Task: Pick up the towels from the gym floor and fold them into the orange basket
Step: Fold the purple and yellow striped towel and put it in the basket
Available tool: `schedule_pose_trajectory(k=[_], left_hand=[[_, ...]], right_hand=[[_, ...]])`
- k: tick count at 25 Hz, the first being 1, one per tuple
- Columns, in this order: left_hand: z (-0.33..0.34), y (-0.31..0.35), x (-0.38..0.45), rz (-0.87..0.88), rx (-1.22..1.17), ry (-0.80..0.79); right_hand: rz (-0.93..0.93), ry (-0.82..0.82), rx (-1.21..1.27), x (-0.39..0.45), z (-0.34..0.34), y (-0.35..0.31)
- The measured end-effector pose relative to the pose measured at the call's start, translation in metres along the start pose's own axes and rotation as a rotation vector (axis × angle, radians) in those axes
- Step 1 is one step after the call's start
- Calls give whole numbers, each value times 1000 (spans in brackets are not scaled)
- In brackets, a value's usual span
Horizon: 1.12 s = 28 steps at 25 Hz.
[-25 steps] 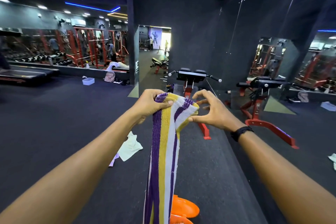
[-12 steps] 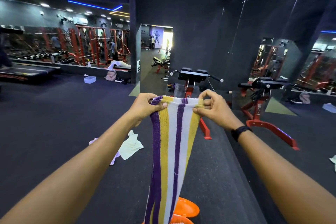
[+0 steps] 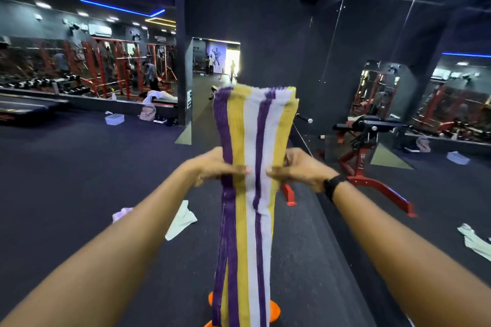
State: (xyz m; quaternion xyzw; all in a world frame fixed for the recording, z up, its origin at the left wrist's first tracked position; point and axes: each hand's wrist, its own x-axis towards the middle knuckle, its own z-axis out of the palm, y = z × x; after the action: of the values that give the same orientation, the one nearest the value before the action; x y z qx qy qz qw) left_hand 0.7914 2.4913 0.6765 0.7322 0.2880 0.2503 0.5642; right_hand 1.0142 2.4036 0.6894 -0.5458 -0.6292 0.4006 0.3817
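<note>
Hands, left hand (image 3: 212, 170) and right hand (image 3: 297, 170), each grip pinching striped towel (image 3: 252, 141) upright above orange basket (image 3: 275, 309).

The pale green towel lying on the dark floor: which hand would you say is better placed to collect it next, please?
Left, probably: the pale green towel lies just beside the left forearm, though both hands grip the striped towel.

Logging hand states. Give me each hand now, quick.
Left hand: pinching the striped towel at its left edge.
Right hand: pinching the same towel at its right edge.
</note>
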Motion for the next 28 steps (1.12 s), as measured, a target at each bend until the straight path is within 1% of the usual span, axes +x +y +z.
schedule_pose_trajectory(k=[1, 2, 3, 4, 5, 6, 7, 8, 9, 10, 11, 12, 13, 14, 15, 16, 17, 18, 19, 20, 21, 22, 23, 24, 25, 26, 27, 28], left_hand=[[5, -10, 3, -54, 20, -3], [7, -11, 6, -62, -39, 35], [6, -8, 11, -39, -161, 89], [3, -2, 13, -22, -276, 120], [1, 4, 13, -40, -316, 124], [-1, 6, 13, -89, -226, 84], [-1, 3, 11, -158, -62, 17], [5, -5, 7, -209, 74, -26], [11, -13, 4, -197, 122, -51], [14, -19, 5, -153, 47, -25], [17, -18, 5, -106, -105, 45], [18, -15, 5, -52, -231, 78], [16, -14, 6, -24, -277, 75], [17, -15, 7, -29, -213, 40], [18, -20, 7, -77, -84, -5], [22, -29, 6, -115, 47, -38], [26, -36, 5, -125, 104, -29], [29, -38, 3, -95, 97, 1], [30, -35, 1, -55, -7, 57], [28, -30, 0, -9, -161, 120], [24, -25, -2, 25, -249, 137], [20, -22, -3, 29, -243, 130], [18, -23, -5, -27, -110, 76], [18, -27, -9, -119, 40, 13], [19, -33, -10, -165, 125, -32], [21, -34, -11, -152, 162, -45], [22, -34, -11, -122, 76, 3], [22, -28, -11, -83, -57, 69]], right_hand=[[37, -18, -57, 0, 0, 7], [41, 5, -40, 2, -1, 7], [26, 70, 56, 5, -4, 4], [8, 139, 223, 8, -8, 0], [1, 167, 343, 9, -13, -1], [36, 139, 407, 8, -14, 1], [112, 75, 297, 6, -13, 8], [207, 3, 123, 0, -8, 19], [232, -10, 24, -3, -5, 28], [217, 39, 25, -2, -5, 29], [166, 125, 110, 1, -8, 28], [90, 197, 268, 3, -14, 23], [17, 193, 409, 4, -21, 17], [-2, 139, 493, 3, -24, 13], [53, 65, 424, -2, -22, 14], [148, -44, 241, -9, -15, 21], [226, -126, 76, -15, -8, 30], [246, -146, 18, -16, -4, 34], [200, -79, 75, -14, -3, 33], [123, 22, 224, -11, -5, 27], [56, 69, 382, -9, -9, 21], [30, 52, 462, -8, -12, 18], [59, -12, 394, -8, -10, 19], [133, -87, 184, -13, -2, 26], [180, -121, 29, -16, 5, 37], [179, -82, -23, -17, 9, 41], [139, 6, 30, -14, 8, 39], [89, 127, 179, -11, 5, 31]])
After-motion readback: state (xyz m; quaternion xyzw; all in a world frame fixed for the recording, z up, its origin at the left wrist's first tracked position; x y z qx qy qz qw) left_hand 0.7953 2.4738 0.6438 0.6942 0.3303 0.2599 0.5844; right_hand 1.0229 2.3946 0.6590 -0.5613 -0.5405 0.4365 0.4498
